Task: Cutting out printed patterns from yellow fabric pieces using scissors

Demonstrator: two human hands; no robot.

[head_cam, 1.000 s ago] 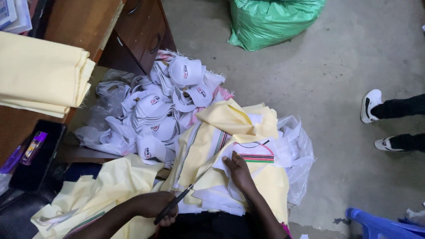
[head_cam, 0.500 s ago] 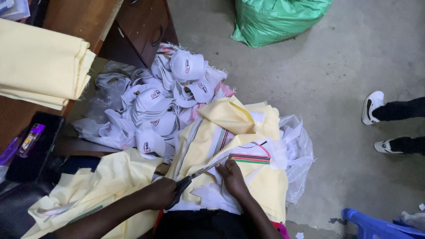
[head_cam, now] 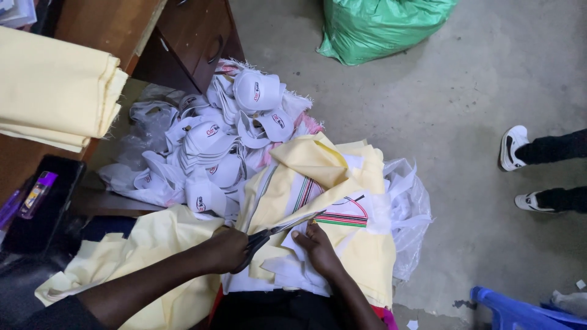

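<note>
Right up close, the person's left hand [head_cam: 225,249] is closed round the handles of dark scissors [head_cam: 276,233], blades pointing up-right w/ the tips over a white fabric piece [head_cam: 342,211] that has red, green & black stripes. Right hand [head_cam: 318,247] lies flat, fingers loosely spread, pressing on the pale cloth just beside the blades; it grips nothing. Both hands work on top of a pile of yellow garments [head_cam: 318,168] on the person's lap & the floor, more yellow cloth [head_cam: 153,244] draped to the left, clear plastic wrap [head_cam: 413,211] sticking out on the right side. Just beyond sits a heap of white caps [head_cam: 226,140] w/ small red logos, some in thin plastic. At left, a wooden desk [head_cam: 92,18] carries a folded stack of yellow fabric [head_cam: 58,88], w/ a dark tray [head_cam: 43,205] below holding a purple lighter [head_cam: 36,194]. Far right, another person's feet in white shoes [head_cam: 513,146] on the concrete floor [head_cam: 428,104]; blue plastic chair [head_cam: 520,308] at the bottom corner. Furthest back, a green sack [head_cam: 382,27].
</note>
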